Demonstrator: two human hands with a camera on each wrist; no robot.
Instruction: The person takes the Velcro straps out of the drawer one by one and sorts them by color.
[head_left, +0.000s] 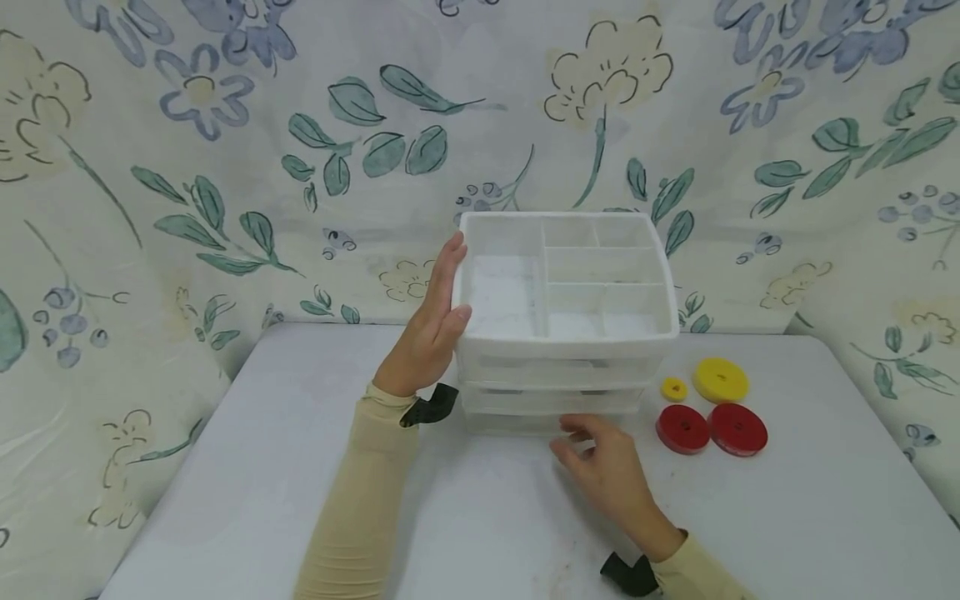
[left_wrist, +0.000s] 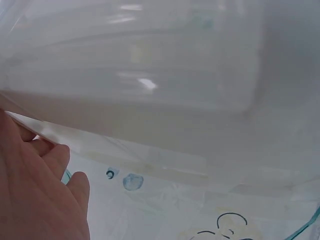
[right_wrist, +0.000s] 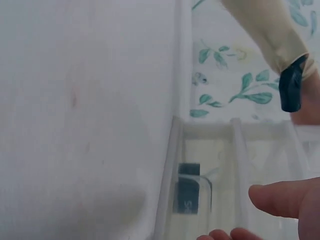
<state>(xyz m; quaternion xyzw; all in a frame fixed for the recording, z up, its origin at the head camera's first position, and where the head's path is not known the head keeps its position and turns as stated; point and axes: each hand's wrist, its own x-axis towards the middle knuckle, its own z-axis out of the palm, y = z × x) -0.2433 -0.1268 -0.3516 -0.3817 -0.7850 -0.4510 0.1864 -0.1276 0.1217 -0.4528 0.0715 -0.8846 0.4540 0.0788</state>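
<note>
A white plastic drawer organizer (head_left: pixel 566 340) stands on the table, with a divided tray on top and drawers stacked in its front. My left hand (head_left: pixel 429 321) rests against its left side, fingers straight and pointing up; the left wrist view shows that hand (left_wrist: pixel 40 185) beside the smooth side wall (left_wrist: pixel 150 90). Low in front of the organizer is my right hand (head_left: pixel 607 471), fingers bent and thumb apart, fingertips close to the bottom drawer (head_left: pixel 517 423). Nothing shows between thumb (right_wrist: pixel 280 197) and fingertips in the right wrist view.
Right of the organizer lie two red discs (head_left: pixel 682 430) and two yellow discs, one large (head_left: pixel 721 380) and one small (head_left: pixel 674 389). The white table (head_left: pixel 247 492) backs onto a flower-print cloth (head_left: pixel 337 200). A dark rectangular patch (right_wrist: pixel 187 192) shows on the lowest drawer front.
</note>
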